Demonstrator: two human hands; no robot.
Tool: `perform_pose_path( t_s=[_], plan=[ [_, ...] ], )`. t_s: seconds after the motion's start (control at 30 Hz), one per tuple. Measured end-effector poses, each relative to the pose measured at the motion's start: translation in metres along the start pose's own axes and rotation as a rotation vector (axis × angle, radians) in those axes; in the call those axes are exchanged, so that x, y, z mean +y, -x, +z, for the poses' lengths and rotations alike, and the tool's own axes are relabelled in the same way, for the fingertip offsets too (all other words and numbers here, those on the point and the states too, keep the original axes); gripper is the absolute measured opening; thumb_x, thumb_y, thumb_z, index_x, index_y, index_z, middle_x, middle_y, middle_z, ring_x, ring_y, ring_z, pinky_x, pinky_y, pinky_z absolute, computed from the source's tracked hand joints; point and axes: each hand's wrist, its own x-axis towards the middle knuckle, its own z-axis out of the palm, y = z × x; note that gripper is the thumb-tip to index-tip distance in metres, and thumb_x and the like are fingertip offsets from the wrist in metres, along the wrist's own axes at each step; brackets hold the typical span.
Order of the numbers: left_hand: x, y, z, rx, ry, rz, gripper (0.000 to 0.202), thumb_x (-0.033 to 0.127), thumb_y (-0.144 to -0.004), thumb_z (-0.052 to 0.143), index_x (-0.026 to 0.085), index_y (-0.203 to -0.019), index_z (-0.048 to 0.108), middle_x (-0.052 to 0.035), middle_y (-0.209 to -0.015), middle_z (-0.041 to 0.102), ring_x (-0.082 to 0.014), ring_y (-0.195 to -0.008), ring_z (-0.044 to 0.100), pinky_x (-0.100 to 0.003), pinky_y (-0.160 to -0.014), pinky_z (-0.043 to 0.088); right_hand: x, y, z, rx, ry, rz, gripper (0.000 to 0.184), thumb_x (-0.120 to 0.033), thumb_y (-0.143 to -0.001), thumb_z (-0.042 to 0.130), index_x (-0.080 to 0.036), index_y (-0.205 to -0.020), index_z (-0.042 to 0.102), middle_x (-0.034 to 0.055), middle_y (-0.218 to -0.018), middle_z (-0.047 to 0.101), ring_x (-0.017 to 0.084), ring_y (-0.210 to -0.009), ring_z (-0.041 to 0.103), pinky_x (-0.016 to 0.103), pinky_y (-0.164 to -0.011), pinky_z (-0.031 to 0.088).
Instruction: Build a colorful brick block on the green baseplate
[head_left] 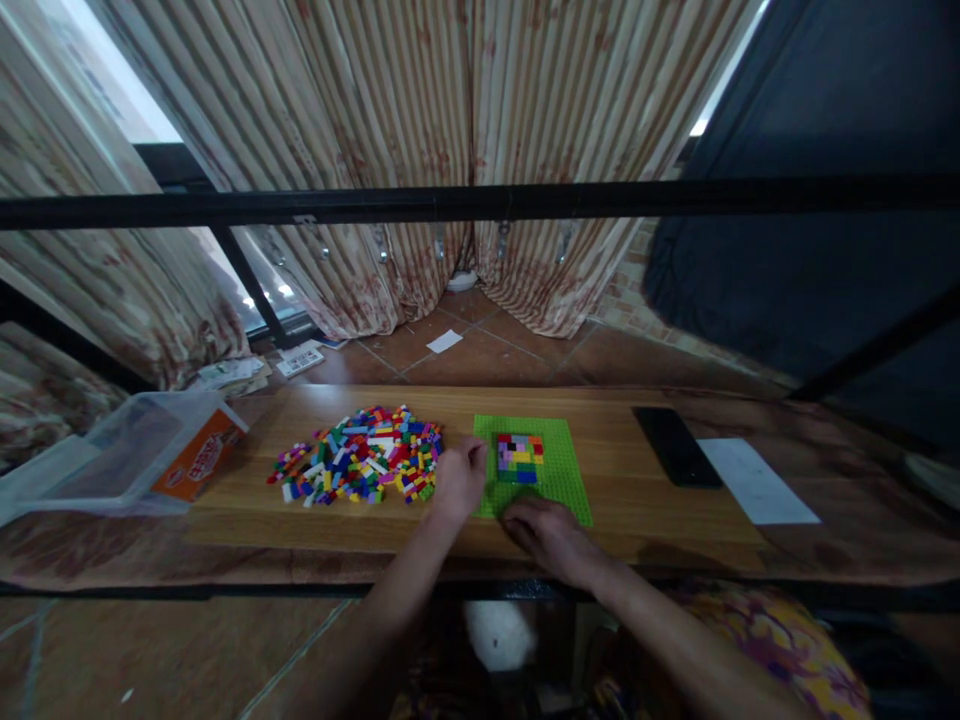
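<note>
A green studded baseplate [559, 460] lies on the wooden board. On it sits a rectangular patch of toy bricks [520, 458] in red, pink, yellow, green, blue and other colours. My left hand [459, 482] is at the plate's left edge, thumb and fingers pinched together; whatever is between them is too small to make out. At the plate's near edge rests my right hand [551, 535], its fingers curled in and their tips hidden. Left of my left hand spreads a pile of loose toy bricks [367, 455] in many colours.
A clear plastic box [120, 430] with an orange label stands at the far left. To the right lie a black phone-like slab [677, 447] and a white sheet of paper [761, 480]. A dark metal bar [420, 204] crosses beyond the wooden board [615, 520].
</note>
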Motion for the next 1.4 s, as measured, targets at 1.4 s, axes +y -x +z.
perform_pose_path(
  t_s=[1.4],
  plan=[
    [-0.210,0.025,-0.191,0.606,-0.423,-0.471,0.034,0.021,-0.087,0.042,0.013,-0.111,0.065,-0.0160,-0.108,0.068,-0.0272,-0.102,0.062,-0.036,-0.086,0.046,-0.013,-0.027,0.055,0.295,0.346,0.147,0.043,-0.035,-0.094,0.043,-0.018,-0.131,0.055,0.0133,-0.139,0.052,0.031,-0.129,0.045,0.050,-0.105,0.038]
  ],
)
